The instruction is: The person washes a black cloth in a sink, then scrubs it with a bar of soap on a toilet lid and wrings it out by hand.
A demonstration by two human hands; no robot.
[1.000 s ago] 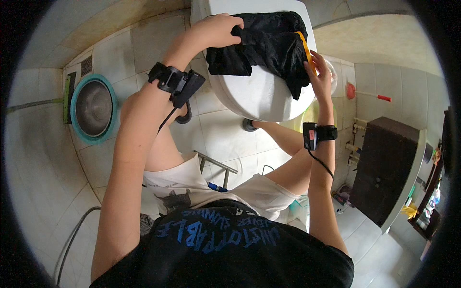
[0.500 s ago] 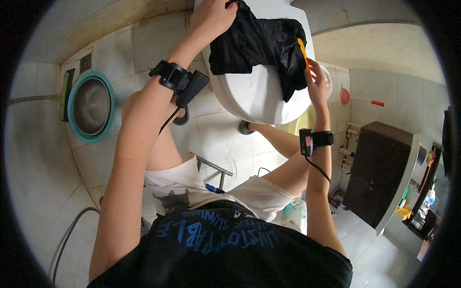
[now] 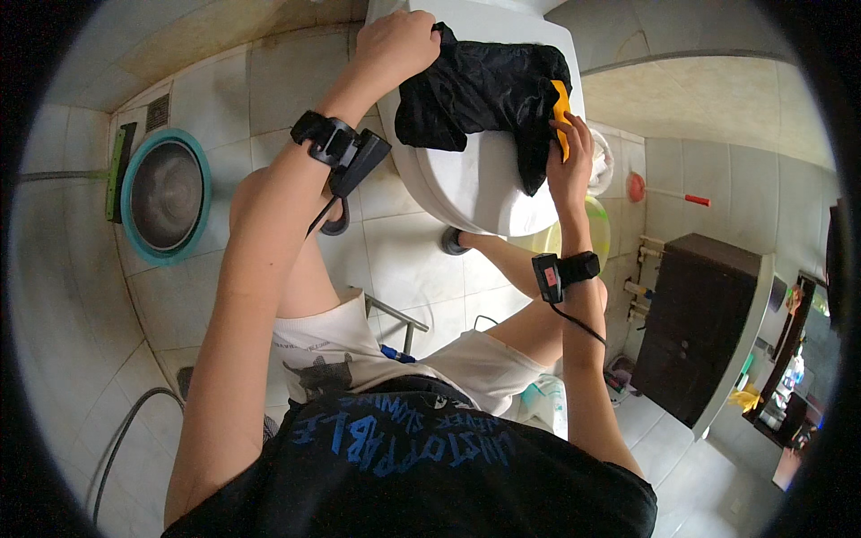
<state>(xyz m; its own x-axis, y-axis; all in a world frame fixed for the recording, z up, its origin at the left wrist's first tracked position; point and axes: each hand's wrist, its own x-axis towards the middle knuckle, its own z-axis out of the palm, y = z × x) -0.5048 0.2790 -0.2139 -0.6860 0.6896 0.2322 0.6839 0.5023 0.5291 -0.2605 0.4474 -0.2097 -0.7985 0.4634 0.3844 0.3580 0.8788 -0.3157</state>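
A crumpled black garment [image 3: 489,85] lies spread over the white closed toilet lid [image 3: 480,193]. My left hand [image 3: 396,43] is closed on the garment's upper left corner. At the cloth's right edge, my right hand [image 3: 572,161] has its fingers bent round a flat orange-yellow strip [image 3: 560,112] that lies against the black fabric. Whether the strip is part of the garment, I cannot tell. One end of the black cloth hangs down over the lid beside my right fingers.
A teal-rimmed basin [image 3: 167,197] stands on the tiled floor at the left, beside a green-edged tool [image 3: 118,175]. Right of the toilet is a yellow-green tub [image 3: 596,224]. A dark cabinet [image 3: 704,327] stands farther right. A metal stool leg [image 3: 404,318] shows between my knees.
My right hand has moved left and slightly down, bringing the orange-yellow strip inward. More of that strip shows. My left hand stays on the garment's corner, slightly lower in view.
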